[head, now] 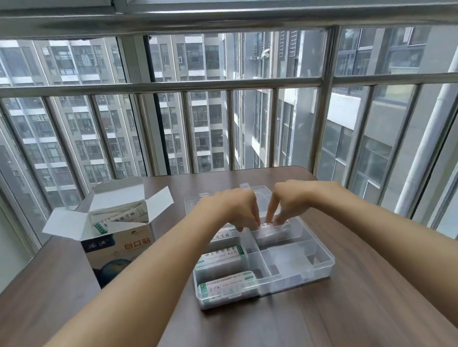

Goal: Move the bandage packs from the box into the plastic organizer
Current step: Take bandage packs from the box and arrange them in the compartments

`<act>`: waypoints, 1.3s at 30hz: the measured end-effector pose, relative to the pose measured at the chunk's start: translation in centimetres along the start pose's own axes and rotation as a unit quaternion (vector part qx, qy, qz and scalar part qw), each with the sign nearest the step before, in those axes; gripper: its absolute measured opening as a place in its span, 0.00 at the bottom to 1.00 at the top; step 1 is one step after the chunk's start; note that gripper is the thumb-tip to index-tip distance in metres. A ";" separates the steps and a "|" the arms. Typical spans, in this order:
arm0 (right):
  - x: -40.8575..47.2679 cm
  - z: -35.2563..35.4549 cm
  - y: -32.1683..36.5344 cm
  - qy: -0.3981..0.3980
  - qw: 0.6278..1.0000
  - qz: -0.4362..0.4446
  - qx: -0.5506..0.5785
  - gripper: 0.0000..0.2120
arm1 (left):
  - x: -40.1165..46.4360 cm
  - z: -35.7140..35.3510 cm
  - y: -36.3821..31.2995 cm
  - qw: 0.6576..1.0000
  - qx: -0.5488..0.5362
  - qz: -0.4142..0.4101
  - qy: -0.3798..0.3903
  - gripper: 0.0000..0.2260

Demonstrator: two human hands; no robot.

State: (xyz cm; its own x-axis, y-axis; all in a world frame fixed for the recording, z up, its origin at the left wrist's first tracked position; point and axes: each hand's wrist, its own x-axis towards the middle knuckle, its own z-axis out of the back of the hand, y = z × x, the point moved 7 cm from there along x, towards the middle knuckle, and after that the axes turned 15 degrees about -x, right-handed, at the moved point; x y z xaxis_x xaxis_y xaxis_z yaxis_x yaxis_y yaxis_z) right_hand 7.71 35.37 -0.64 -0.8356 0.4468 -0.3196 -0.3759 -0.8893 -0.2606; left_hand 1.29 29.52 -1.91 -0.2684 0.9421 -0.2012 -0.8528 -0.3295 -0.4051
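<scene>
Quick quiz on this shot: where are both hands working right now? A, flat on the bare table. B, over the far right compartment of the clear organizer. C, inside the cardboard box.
B: the left hand and right hand meet fingertips-down on a bandage pack in the organizer; the box stands untouched.

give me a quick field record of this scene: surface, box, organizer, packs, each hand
surface: brown wooden table
box: open bandage box, flaps up, packs still inside, left of the organizer
organizer: clear plastic organizer, lid open
packs: bandage packs fill the left compartments; near right compartment bare
left hand: left hand fingertips down at the far compartments
right hand: right hand fingertips on a pack in the far right compartment; grip unclear
</scene>
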 end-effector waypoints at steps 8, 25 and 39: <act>0.6 -0.8 -0.5 0.052 0.991 -0.030 0.119 0.16 | -0.2 0.4 -0.5 1.000 -0.012 0.001 -0.012 0.10; -0.9 -2.5 -1.2 0.261 0.952 -0.141 0.078 0.20 | 0.0 0.5 -0.8 0.999 0.036 0.032 -0.021 0.08; -3.4 -1.0 -1.5 0.204 0.959 -0.161 0.113 0.17 | -2.3 1.6 -1.5 0.999 -0.009 0.022 -0.030 0.06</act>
State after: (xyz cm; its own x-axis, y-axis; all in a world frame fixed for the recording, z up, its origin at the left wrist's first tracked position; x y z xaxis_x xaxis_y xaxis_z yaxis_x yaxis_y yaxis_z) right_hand 11.48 35.29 -0.13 -0.4534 0.6612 -0.5977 -0.7035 -0.6773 -0.2155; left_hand 2.47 27.91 0.59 -0.3325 0.9283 -0.1667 -0.8311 -0.3719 -0.4134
